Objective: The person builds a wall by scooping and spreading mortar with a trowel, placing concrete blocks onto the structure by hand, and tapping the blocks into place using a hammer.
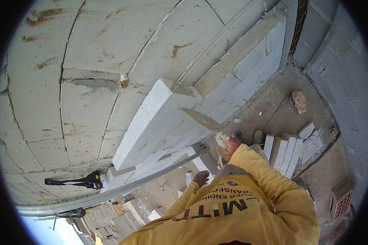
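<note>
My right hand (230, 148) is wrapped round the handle of a trowel (202, 120), whose mortar-smeared blade points up and left towards the end of a white block (151, 116). That block stands on top of a low wall of white blocks (229, 92). My left hand (201, 178) hangs lower down near my body, apart from the wall; its fingers look curled, and whether anything is in them cannot be made out. A taut string (218, 41) runs along the wall above the block.
Behind the low wall rises a large block wall (94, 45). Loose white blocks (280, 153) lie on the floor at right, near a brown chunk (299, 101) and a red hollow brick (341, 199). A metal bar (151, 178) crosses lower left, beside a black tool (92, 180).
</note>
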Motion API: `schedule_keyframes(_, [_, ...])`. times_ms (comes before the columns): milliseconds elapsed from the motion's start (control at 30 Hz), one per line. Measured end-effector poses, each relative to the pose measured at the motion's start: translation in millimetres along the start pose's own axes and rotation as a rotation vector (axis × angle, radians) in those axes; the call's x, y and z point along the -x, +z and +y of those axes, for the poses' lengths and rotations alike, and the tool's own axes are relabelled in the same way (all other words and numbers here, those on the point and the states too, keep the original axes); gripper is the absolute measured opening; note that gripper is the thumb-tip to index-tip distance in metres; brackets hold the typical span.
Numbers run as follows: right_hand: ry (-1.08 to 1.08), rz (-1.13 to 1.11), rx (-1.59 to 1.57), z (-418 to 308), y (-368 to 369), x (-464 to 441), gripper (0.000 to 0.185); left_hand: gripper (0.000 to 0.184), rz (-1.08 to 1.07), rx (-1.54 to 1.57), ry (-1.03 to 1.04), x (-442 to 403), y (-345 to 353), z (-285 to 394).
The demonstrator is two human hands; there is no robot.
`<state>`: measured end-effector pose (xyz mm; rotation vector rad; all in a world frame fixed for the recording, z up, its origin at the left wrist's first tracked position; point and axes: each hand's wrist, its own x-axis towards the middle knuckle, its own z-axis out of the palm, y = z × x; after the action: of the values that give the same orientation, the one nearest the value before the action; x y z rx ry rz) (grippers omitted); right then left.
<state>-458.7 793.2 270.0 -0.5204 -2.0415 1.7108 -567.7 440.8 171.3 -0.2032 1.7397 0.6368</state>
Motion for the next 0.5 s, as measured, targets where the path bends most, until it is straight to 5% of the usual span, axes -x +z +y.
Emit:
schedule_keyframes(33, [-0.084, 0.008, 0.087, 2.3, -7.6, 5.3, 0.037, 0.031, -0.039, -0.052, 0.041, -10.5, -13.4, -16.7])
schedule_keyframes(133, [0.364, -0.074, -0.396, 5.9, -21.8, -16.6, 0.036, 0.024, 0.008, -0.163, 0.181, -15.7, -20.8, -35.3])
schedule_keyframes(200, [0.719, -0.311, -1.247, -22.8, -62.2, -56.6, 0.044, 0.023, 0.162, 0.154, -0.117, 33.2, 17.2, 37.2])
schedule_keyframes(267, [0.727, -0.461, -1.514, -14.3, -73.6, -94.3, 0.048, 0.025, 0.159, 0.175, -0.091, 25.9, 19.9, 33.8])
schedule_keyframes(500, [0.789, -0.76, -1.141, -10.0, -74.2, -96.5, 0.057, 0.039, 0.176, 0.104, 0.029, 47.4, 47.9, 64.1])
